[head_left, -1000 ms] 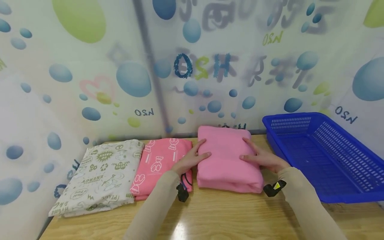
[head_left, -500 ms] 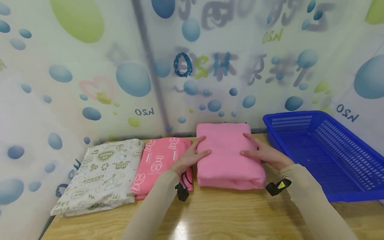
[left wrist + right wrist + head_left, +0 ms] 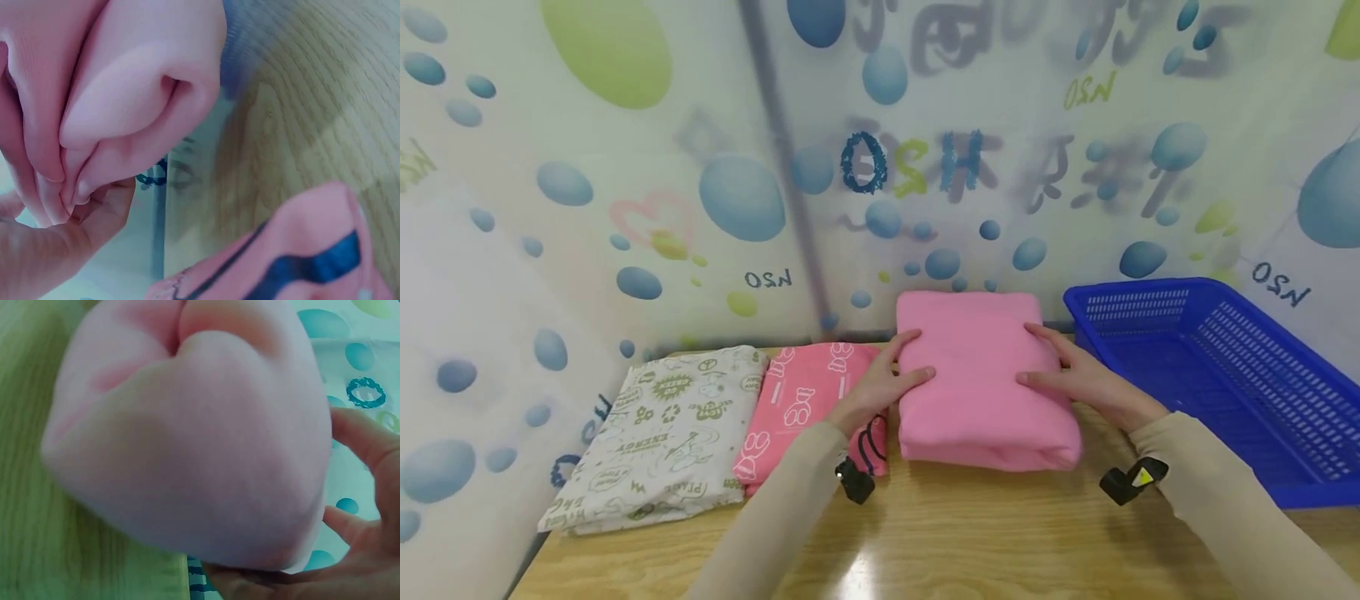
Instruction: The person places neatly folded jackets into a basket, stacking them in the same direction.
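A thick, plain pink folded cloth (image 3: 977,375) is held between both hands in the middle of the head view. My left hand (image 3: 883,383) grips its left side, and my right hand (image 3: 1082,379) grips its right side. On each hand the thumb and a finger show along the top face, while other fingers are hidden by the cloth. In the left wrist view, fingers of the left hand (image 3: 81,237) reach in under its soft folded layers. Part of the right hand (image 3: 362,544) runs beneath the rounded end in the right wrist view.
Left of the hands, a coral-pink folded cloth (image 3: 801,400) with white prints lies on the wooden table (image 3: 955,542). Beside it lies a white folded cloth (image 3: 677,433) with green prints. A blue plastic basket (image 3: 1210,400) stands at the right. Behind hangs a bubble-patterned curtain (image 3: 820,242).
Both hands have raised the pink cloth slightly and carried it a little to the right and back, its far edge now higher against the curtain. The other cloths and the basket stay put.
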A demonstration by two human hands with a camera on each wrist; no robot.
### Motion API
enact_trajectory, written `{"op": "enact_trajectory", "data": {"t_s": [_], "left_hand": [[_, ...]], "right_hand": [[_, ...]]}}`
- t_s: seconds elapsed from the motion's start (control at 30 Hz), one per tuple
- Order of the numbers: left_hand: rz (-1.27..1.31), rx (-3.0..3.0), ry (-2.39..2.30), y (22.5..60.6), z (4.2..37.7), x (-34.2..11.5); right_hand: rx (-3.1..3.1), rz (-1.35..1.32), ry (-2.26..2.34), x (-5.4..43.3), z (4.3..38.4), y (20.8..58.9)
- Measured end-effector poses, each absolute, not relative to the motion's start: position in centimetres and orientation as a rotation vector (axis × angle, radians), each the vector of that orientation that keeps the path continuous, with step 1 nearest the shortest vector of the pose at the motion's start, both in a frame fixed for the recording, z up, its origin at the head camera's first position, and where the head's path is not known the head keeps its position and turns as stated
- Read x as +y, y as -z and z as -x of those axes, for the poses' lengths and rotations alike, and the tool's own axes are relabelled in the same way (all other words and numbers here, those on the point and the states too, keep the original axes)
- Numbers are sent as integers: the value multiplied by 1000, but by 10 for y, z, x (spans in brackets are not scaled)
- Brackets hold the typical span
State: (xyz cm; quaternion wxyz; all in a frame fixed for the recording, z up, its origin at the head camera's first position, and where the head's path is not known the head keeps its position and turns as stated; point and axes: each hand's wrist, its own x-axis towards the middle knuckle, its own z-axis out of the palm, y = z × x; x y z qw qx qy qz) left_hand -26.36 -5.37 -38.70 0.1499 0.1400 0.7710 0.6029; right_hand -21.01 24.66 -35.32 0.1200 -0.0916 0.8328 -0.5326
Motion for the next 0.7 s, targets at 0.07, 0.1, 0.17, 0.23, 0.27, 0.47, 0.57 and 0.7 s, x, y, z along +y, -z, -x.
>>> {"op": "enact_trajectory", "data": {"t_s": [0.07, 0.1, 0.17, 0.23, 0.27, 0.47, 0.57, 0.7], "left_hand": [[-409, 2202, -1744, 383, 262, -53], [-413, 2195, -1749, 381, 261, -53], [-416, 2172, -1758, 378, 259, -52], [-412, 2155, -1765, 376, 258, -51], [-418, 2144, -1773, 375, 257, -50], [-470, 2137, -1799, 370, 250, -46], [-492, 2138, -1810, 367, 247, -45], [-505, 2112, -1851, 363, 243, -42]], "right_hand": [[2435, 283, 1564, 249, 208, 352], [2445, 287, 1559, 251, 207, 352], [2460, 290, 1554, 254, 205, 352], [2476, 289, 1549, 257, 204, 350], [2484, 287, 1546, 258, 203, 350], [2539, 276, 1532, 266, 200, 343], [2568, 267, 1521, 269, 198, 341], [2612, 267, 1495, 273, 196, 337]]}}
